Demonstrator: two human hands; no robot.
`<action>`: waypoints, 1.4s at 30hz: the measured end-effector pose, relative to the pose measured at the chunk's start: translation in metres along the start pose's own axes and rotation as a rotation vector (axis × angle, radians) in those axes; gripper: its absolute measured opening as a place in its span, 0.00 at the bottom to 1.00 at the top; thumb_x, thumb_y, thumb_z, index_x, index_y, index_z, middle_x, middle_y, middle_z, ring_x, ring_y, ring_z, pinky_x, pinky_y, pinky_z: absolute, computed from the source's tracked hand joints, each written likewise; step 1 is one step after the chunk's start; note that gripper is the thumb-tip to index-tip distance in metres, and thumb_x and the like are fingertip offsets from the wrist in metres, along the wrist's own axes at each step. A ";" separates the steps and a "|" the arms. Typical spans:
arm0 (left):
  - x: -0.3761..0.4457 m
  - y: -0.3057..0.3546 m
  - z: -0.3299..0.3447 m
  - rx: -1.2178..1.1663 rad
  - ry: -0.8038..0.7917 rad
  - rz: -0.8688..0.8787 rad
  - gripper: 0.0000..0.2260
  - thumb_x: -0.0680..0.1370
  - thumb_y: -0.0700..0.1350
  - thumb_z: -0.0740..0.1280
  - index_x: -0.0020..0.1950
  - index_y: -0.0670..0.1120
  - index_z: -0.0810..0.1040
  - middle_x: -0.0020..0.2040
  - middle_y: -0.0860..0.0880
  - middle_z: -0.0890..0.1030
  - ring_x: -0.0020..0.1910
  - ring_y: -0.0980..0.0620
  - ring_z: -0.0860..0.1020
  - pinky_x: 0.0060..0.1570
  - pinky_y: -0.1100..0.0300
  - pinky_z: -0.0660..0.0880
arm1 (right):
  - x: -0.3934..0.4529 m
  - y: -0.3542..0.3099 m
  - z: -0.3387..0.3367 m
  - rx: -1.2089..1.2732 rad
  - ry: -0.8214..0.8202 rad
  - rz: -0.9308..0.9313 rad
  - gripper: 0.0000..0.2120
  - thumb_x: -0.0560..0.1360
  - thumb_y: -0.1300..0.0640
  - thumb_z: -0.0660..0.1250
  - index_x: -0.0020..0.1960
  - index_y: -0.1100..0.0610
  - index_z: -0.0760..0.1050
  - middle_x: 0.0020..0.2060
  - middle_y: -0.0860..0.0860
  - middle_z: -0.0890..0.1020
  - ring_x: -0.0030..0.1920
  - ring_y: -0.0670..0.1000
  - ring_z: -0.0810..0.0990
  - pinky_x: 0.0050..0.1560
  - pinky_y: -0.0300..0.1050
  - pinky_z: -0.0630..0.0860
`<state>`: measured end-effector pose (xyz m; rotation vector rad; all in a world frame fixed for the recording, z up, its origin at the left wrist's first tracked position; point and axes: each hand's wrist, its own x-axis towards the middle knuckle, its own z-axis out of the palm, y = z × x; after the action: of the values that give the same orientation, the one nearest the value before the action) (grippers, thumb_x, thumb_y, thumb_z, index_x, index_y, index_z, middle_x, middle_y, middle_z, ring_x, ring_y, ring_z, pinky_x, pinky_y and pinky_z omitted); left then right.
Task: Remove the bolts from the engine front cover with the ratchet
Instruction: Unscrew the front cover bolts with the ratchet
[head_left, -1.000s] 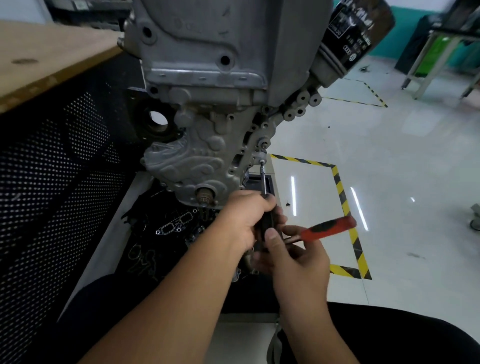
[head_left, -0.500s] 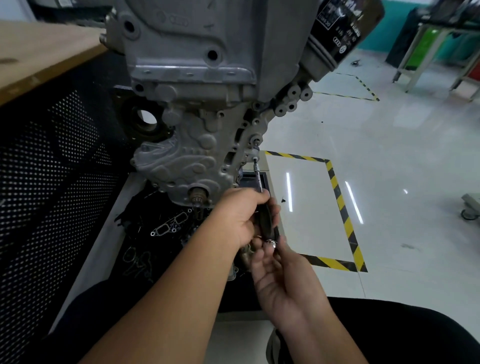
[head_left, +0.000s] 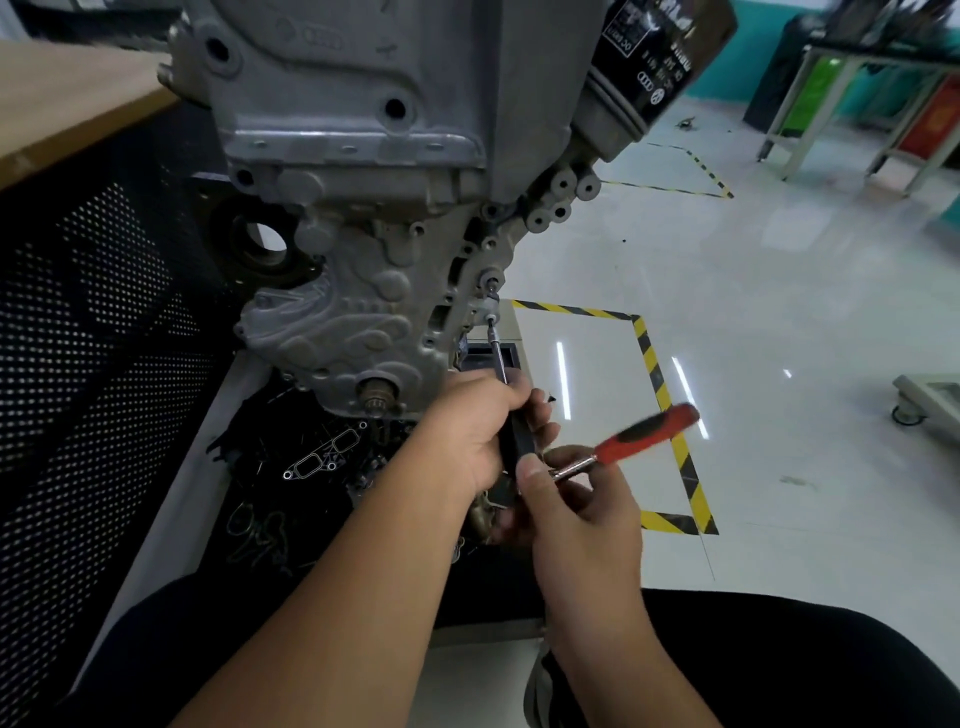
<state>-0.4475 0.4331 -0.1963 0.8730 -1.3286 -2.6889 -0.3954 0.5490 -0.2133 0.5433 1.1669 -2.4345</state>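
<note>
The engine (head_left: 363, 171) hangs above a tray (head_left: 171, 499) of dark loose parts, among them a flat metal gasket (head_left: 322, 460). A black oil filter (head_left: 660, 67) projects from the upper right of the engine. The front cover (head_left: 353, 317), a grey ribbed casting, forms the lower face of the engine; a crankshaft stub (head_left: 376, 397) protrudes at its bottom edge. The white floor (head_left: 753, 322) to the right carries yellow-black hazard tape (head_left: 660, 374).

The left hand (head_left: 472, 434) is wrapped around the black body of the extension bar (head_left: 498, 358), directly below the cover. The bar rises from this hand to a bolt (head_left: 491, 312) on the right-hand edge of the front cover, and its tip is seated on the bolt head. A second bolt (head_left: 491, 283) sits just above the first.

The right hand (head_left: 566, 499) grips the ratchet (head_left: 623, 447) at its metal shank, thumb on top, just beside the left hand. The red-and-black handle points up and to the right and appears blurred.
</note>
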 end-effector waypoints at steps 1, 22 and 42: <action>0.001 -0.001 0.000 0.006 0.013 0.010 0.06 0.82 0.33 0.64 0.46 0.41 0.75 0.29 0.44 0.79 0.24 0.51 0.77 0.30 0.54 0.81 | -0.002 0.002 -0.001 0.017 -0.048 0.061 0.06 0.80 0.61 0.69 0.53 0.64 0.77 0.34 0.62 0.81 0.25 0.51 0.79 0.29 0.46 0.81; 0.002 -0.002 0.006 -0.068 -0.011 0.079 0.08 0.83 0.31 0.60 0.47 0.38 0.75 0.35 0.44 0.74 0.28 0.51 0.72 0.31 0.57 0.77 | -0.004 -0.019 -0.005 -0.624 -0.032 -0.323 0.05 0.79 0.59 0.71 0.47 0.58 0.75 0.33 0.55 0.83 0.29 0.50 0.83 0.32 0.46 0.82; -0.008 -0.002 -0.010 0.134 -0.243 0.082 0.07 0.85 0.40 0.59 0.57 0.40 0.76 0.41 0.42 0.85 0.36 0.44 0.85 0.24 0.59 0.76 | -0.003 -0.017 -0.001 0.134 -0.242 -0.029 0.15 0.80 0.52 0.67 0.55 0.64 0.78 0.31 0.57 0.81 0.27 0.48 0.82 0.30 0.42 0.81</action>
<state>-0.4354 0.4293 -0.1982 0.4965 -1.5681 -2.7380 -0.4015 0.5605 -0.2014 0.2611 0.9240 -2.5312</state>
